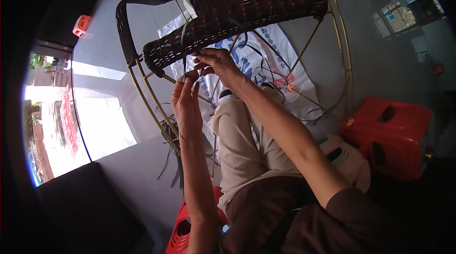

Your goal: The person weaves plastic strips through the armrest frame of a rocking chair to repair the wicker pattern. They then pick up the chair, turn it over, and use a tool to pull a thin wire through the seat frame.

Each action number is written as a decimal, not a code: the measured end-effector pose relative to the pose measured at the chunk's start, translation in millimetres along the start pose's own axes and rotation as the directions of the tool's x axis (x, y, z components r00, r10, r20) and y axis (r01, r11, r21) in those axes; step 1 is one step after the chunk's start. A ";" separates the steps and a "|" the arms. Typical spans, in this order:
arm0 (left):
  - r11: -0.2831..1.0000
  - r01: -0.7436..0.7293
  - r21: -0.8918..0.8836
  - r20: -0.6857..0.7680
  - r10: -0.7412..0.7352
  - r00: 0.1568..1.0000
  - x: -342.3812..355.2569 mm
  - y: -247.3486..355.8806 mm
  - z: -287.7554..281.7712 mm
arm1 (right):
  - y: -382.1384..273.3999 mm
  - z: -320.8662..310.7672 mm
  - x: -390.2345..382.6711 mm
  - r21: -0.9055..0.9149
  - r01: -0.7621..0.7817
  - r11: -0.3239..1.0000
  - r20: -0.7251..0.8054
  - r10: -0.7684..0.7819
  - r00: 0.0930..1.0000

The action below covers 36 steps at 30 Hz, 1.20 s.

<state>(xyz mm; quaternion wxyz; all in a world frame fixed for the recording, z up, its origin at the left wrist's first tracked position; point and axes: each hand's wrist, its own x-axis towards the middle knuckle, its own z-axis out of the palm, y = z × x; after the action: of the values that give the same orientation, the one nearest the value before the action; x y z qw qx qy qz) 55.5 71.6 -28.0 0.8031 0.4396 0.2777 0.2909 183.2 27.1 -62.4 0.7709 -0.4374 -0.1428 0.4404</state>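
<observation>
In front of me stands a chair with a dark brown woven seat (256, 14) on a gold-coloured metal frame (340, 40). A thin dark weaving strip (184, 49) loops over the near rolled edge of the seat and hangs down from it. My left hand (187, 102) is closed, pinching this strip just below the edge. Close beside it and a little higher, my right hand (219, 65) is closed too, its thumb and fingers pinched on dark strip right under the weave. The fingertips partly hide the strip between them.
A white printed sheet (297, 64) lies on the floor below the chair, with long loose strips across it. More dark strips (173, 154) hang at the frame's left leg. Red plastic stools (394, 125) stand at right, and an orange-and-white stool (82, 26) at far left.
</observation>
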 end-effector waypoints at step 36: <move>0.930 -0.277 0.241 -0.078 0.303 0.950 25.5 -14.9 -5.5 | -7.1 9.8 22.3 0.045 0.364 0.930 0.037 -0.366 0.930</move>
<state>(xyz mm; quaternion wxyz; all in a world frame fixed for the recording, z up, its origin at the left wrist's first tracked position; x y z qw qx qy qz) 72.3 86.1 -48.3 0.6787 0.5474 0.2860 0.3974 194.0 48.8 -54.7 0.8439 -0.3787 -0.2308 0.3017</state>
